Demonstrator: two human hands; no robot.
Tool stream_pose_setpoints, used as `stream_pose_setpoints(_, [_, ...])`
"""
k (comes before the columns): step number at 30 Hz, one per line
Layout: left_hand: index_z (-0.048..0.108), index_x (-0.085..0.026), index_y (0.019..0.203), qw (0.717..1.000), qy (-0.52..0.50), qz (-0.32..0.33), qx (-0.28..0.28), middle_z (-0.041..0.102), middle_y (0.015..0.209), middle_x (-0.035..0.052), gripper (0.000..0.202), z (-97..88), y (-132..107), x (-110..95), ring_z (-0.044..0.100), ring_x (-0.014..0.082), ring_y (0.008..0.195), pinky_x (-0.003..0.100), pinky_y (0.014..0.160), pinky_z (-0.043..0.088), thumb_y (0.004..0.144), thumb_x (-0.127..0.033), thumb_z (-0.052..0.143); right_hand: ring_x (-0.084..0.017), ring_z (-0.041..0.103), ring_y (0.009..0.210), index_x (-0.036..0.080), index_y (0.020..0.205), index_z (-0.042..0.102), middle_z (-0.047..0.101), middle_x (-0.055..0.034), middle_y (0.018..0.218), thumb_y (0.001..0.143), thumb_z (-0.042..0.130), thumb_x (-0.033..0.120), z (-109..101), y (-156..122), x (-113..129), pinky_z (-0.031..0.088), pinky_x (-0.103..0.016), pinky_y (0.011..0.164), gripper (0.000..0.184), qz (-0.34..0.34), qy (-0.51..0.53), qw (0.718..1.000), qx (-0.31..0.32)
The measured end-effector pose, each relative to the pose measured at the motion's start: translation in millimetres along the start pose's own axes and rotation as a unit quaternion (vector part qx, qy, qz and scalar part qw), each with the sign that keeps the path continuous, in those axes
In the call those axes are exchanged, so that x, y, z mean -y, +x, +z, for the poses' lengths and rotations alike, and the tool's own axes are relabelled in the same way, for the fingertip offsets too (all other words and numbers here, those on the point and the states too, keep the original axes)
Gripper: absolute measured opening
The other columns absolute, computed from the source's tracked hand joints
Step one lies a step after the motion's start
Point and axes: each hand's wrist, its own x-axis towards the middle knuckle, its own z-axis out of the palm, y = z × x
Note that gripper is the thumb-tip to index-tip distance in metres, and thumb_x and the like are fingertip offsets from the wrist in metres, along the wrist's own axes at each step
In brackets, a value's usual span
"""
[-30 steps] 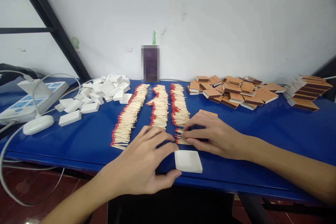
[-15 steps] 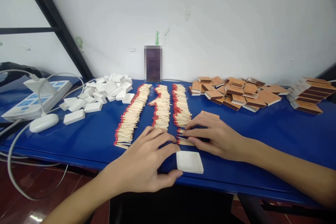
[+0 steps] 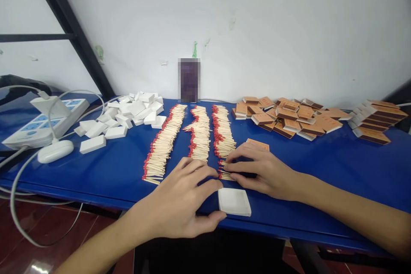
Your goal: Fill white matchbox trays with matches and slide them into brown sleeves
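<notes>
At the near edge of the table lies an uncovered white matchbox tray (image 3: 235, 204) with nothing inside. My left hand (image 3: 184, 199) is beside it, fingers loosely apart, with index finger and thumb at its left corners. My right hand (image 3: 261, 173) has its thumb and fingertips drawn together on a few red-tipped matches (image 3: 222, 170), at the near end of the right-hand row of matches (image 3: 224, 130). A middle row (image 3: 201, 137) and a left row (image 3: 163, 147) lie parallel to it. Partly behind my right hand is an orange matchbox sleeve (image 3: 258, 143).
White trays (image 3: 136, 109) are heaped at the back left, near a power strip (image 3: 48, 124) with cables. Orange sleeves (image 3: 290, 115) form a pile at the back right, with a stack of sleeves (image 3: 377, 122) farther right. A blurred dark rectangle (image 3: 189, 80) stands against the wall.
The view has shifted slightly. My right thumb and fingertips have come a little closer together over the matches. My left hand and the white tray keep their places relative to each other.
</notes>
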Motion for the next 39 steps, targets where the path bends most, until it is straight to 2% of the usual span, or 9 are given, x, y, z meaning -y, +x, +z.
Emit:
stream_pose_setpoints(8, [0.065, -0.018, 0.113, 1.0, 0.007, -0.013, 0.022, 0.064, 0.114, 0.0089, 0.032, -0.2, 0.3, -0.8, 0.056, 0.0262, 0.108, 0.045, 0.1, 0.039, 0.095, -0.043, 0.058, -0.019, 0.061, 0.09, 0.019, 0.106, 0.073, 0.071, -0.0084, 0.102, 0.099, 0.057, 0.021, 0.7, 0.0, 1.9, 0.047, -0.036, 0.078, 0.018, 0.009, 0.012, 1.0, -0.006])
stream_pose_setpoints(13, [0.065, -0.017, 0.113, 1.0, 0.006, -0.006, 0.011, 0.064, 0.113, 0.0095, 0.031, -0.7, 0.9, -1.3, 0.057, 0.0257, 0.107, 0.042, 0.098, 0.041, 0.094, -0.041, 0.06, -0.02, 0.061, 0.091, 0.02, 0.109, 0.073, 0.072, -0.0081, 0.102, 0.099, 0.058, 0.02, -0.7, 0.7, 2.7, 0.046, -0.037, 0.078, 0.019, 0.002, 0.008, 1.0, -0.011])
stream_pose_setpoints(23, [0.064, -0.019, 0.113, 1.0, -0.001, -0.015, 0.015, 0.062, 0.108, 0.0073, 0.03, 0.0, 1.2, -2.1, 0.057, 0.0241, 0.102, 0.041, 0.097, 0.044, 0.09, -0.038, 0.064, -0.021, 0.061, 0.092, 0.021, 0.107, 0.074, 0.072, -0.0079, 0.103, 0.098, 0.059, 0.026, -3.2, -0.8, 3.2, 0.049, -0.038, 0.079, 0.018, 0.011, -0.005, 1.0, 0.001])
stream_pose_setpoints(31, [0.066, -0.019, 0.111, 1.0, 0.008, -0.012, -0.01, 0.06, 0.094, 0.0059, 0.031, 4.4, -0.3, 0.1, 0.06, 0.0238, 0.091, 0.04, 0.089, 0.05, 0.085, -0.037, 0.068, -0.022, 0.059, 0.092, 0.019, 0.107, 0.074, 0.072, -0.0081, 0.101, 0.095, 0.066, 0.03, -4.8, -0.9, 3.0, 0.049, -0.037, 0.08, 0.018, 0.02, 0.016, 1.0, 0.009])
stream_pose_setpoints(36, [0.066, -0.021, 0.109, 0.999, 0.005, -0.047, -0.019, 0.066, 0.083, 0.0018, 0.033, 5.7, -1.5, -1.4, 0.064, 0.0213, 0.072, 0.035, 0.07, 0.049, 0.079, -0.034, 0.068, -0.021, 0.061, 0.091, 0.021, 0.105, 0.075, 0.073, -0.0075, 0.1, 0.094, 0.068, 0.031, -4.3, 0.2, 1.9, 0.05, -0.037, 0.079, 0.016, 0.028, 0.034, 0.999, 0.009])
stream_pose_setpoints(39, [0.067, -0.022, 0.109, 0.998, 0.003, -0.055, -0.012, 0.067, 0.08, 0.0004, 0.034, 6.0, -2.8, -2.1, 0.065, 0.0206, 0.068, 0.034, 0.066, 0.047, 0.078, -0.035, 0.069, -0.02, 0.062, 0.092, 0.022, 0.104, 0.075, 0.073, -0.0067, 0.099, 0.094, 0.067, 0.026, -3.6, 1.2, 1.7, 0.052, -0.036, 0.079, 0.013, 0.014, 0.054, 0.998, 0.002])
